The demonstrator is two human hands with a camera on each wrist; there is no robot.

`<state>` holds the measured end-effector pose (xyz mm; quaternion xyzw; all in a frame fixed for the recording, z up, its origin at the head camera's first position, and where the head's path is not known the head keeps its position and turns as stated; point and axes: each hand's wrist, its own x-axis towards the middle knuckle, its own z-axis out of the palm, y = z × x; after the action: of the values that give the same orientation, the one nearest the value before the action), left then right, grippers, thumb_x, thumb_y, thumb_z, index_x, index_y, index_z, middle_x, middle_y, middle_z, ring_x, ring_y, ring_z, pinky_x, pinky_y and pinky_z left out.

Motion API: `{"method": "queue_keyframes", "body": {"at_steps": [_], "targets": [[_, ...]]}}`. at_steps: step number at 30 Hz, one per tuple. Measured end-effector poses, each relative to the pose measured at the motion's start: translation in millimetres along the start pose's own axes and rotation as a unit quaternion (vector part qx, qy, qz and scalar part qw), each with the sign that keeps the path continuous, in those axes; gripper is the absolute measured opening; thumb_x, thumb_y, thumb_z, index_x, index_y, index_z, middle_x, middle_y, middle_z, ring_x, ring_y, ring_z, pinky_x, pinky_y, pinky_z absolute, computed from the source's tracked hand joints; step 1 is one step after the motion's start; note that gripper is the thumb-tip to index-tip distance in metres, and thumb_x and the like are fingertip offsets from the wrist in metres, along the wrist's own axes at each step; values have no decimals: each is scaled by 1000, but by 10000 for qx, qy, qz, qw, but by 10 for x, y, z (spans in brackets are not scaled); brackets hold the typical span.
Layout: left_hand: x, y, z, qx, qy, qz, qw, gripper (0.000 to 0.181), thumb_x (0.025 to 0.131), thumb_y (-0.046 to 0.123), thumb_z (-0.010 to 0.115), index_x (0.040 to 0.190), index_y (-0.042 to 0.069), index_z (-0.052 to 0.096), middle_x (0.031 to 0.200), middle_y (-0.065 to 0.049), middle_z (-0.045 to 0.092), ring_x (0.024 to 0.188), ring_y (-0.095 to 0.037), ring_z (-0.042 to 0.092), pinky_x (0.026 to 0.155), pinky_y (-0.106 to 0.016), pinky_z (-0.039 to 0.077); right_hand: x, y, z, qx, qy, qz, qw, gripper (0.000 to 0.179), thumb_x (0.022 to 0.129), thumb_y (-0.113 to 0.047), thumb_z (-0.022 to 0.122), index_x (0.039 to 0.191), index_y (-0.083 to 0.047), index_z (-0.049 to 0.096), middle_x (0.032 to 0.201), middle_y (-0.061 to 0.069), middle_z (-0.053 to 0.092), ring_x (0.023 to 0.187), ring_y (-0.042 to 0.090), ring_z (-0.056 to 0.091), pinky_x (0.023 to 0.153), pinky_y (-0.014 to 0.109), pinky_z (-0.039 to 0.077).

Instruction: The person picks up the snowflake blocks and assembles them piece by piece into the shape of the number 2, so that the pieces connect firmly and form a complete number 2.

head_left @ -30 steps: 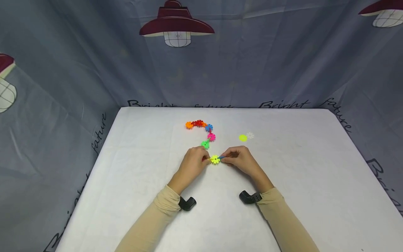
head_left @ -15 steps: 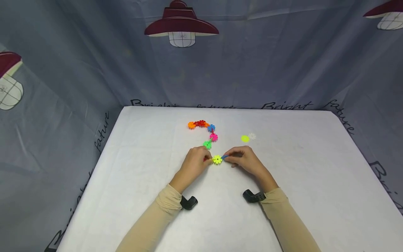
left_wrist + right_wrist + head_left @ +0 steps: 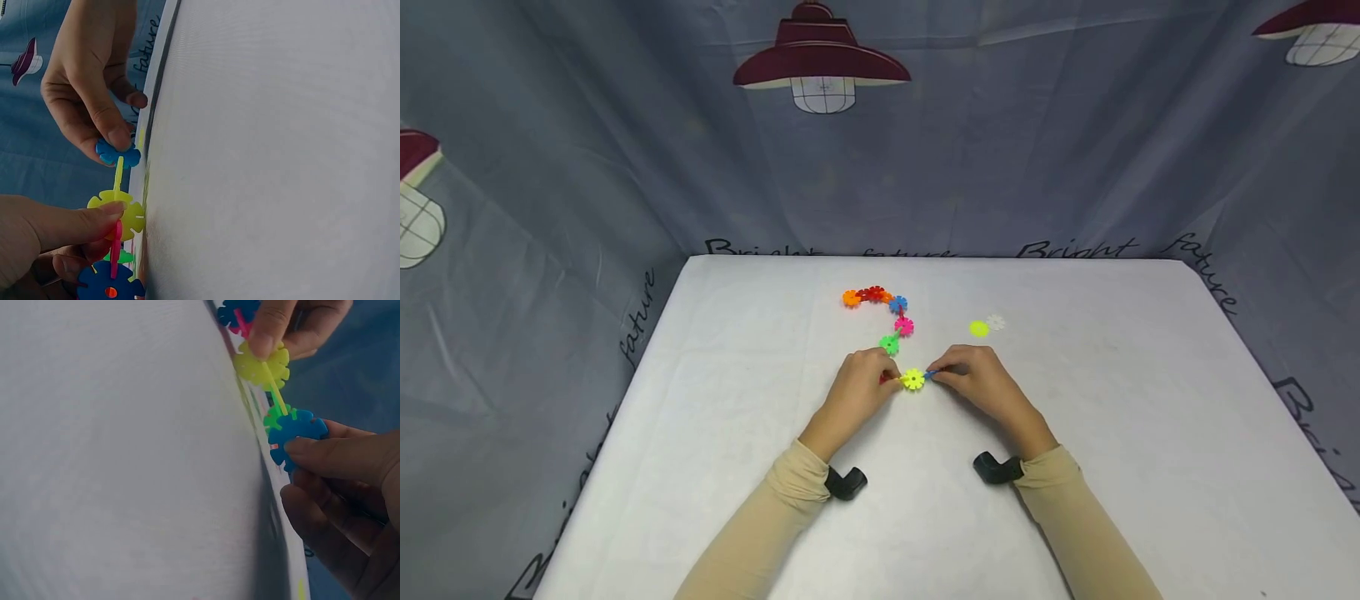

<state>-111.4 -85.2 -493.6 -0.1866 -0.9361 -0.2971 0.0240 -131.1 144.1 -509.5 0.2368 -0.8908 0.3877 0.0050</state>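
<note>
My left hand (image 3: 863, 379) pinches a yellow notched snowflake disc (image 3: 134, 219) between thumb and fingers. A pink disc (image 3: 116, 247), seen edge-on, links it to a dark blue disc (image 3: 106, 282) beneath the hand in the left wrist view. On the other side, a second yellow disc (image 3: 913, 380) is slotted into the first and lies between the two hands. My right hand (image 3: 981, 379) pinches a lighter blue disc (image 3: 299, 434) at that yellow disc's free edge. The blue rim meets the yellow one; how deeply they interlock I cannot tell.
Beyond the hands, a curved chain of joined discs (image 3: 904, 326) in orange, red, blue, pink and green lies on the white table (image 3: 1112, 350). Right of it lie a loose yellow disc (image 3: 979, 328) and a white disc (image 3: 996, 322). A grey curtain (image 3: 970, 158) hangs behind.
My right hand has shifted its fingers slightly on the blue disc, which stays against the yellow one. The left hand keeps its pinch. Discs on the table have not moved.
</note>
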Motion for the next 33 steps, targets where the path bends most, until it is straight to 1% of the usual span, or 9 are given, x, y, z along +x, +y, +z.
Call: {"method": "queue_keyframes", "body": {"at_steps": [4, 8, 12, 18, 21, 25, 30, 33], "targets": [[2, 5, 3, 26, -13, -14, 10000, 5, 83, 9, 86, 85, 9, 82, 84, 0, 73, 75, -14, 63, 72, -30, 49, -5, -65, -25, -339, -24, -207, 9992, 14, 85, -5, 83, 98, -12, 83, 92, -1, 78, 86, 14, 70, 81, 36, 58], [5, 13, 4, 34, -61, -54, 10000, 6, 83, 12, 86, 85, 10, 81, 84, 0, 73, 77, -14, 64, 77, -34, 48, -15, -80, -28, -423, -74, -205, 9989, 15, 86, -4, 82, 99, -12, 82, 94, 0, 77, 88, 15, 70, 81, 37, 58], [0, 11, 7, 65, -57, -51, 9999, 6, 83, 13, 86, 84, 11, 81, 84, 1, 73, 77, -14, 64, 78, -35, 48, -23, -81, -15, -429, -140, -155, 9989, 16, 87, -3, 81, 100, -12, 82, 97, -1, 77, 93, 16, 71, 82, 37, 58], [-7, 8, 3, 49, -35, -96, 9999, 6, 83, 13, 86, 85, 10, 81, 84, 1, 73, 76, -13, 63, 78, -35, 48, -16, -72, -10, -364, -187, -169, 9990, 15, 88, -3, 80, 100, -12, 82, 97, 0, 76, 91, 16, 70, 81, 36, 58], [-14, 16, 2, 42, -48, -128, 9999, 7, 84, 14, 86, 86, 10, 81, 85, 0, 74, 78, -14, 64, 79, -35, 49, -24, -48, -17, -339, -223, -33, 9992, 14, 88, -4, 80, 100, -11, 82, 96, 0, 75, 91, 15, 68, 82, 36, 57], [-22, 20, 3, 51, -43, -98, 9999, 7, 83, 13, 86, 85, 9, 81, 85, -1, 74, 78, -14, 65, 77, -34, 50, -37, -18, -18, -249, -211, 128, 9994, 14, 88, -4, 80, 100, -13, 82, 95, -1, 75, 90, 14, 68, 83, 35, 55], [-20, 17, -1, 57, 1, -35, 10000, 7, 83, 12, 87, 84, 9, 81, 82, 0, 72, 72, -12, 60, 71, -30, 47, -28, -42, 15, -74, -199, -47, 9998, 17, 88, -5, 81, 102, -14, 82, 97, -2, 77, 92, 13, 70, 83, 33, 58], [-16, 12, -1, 59, 8, -13, 10000, 6, 82, 12, 87, 84, 10, 81, 82, 0, 72, 71, -11, 58, 70, -29, 45, -22, -87, 31, -189, -95, -82, 9997, 16, 87, -4, 82, 100, -13, 82, 94, -2, 78, 89, 13, 71, 80, 34, 58]]}}
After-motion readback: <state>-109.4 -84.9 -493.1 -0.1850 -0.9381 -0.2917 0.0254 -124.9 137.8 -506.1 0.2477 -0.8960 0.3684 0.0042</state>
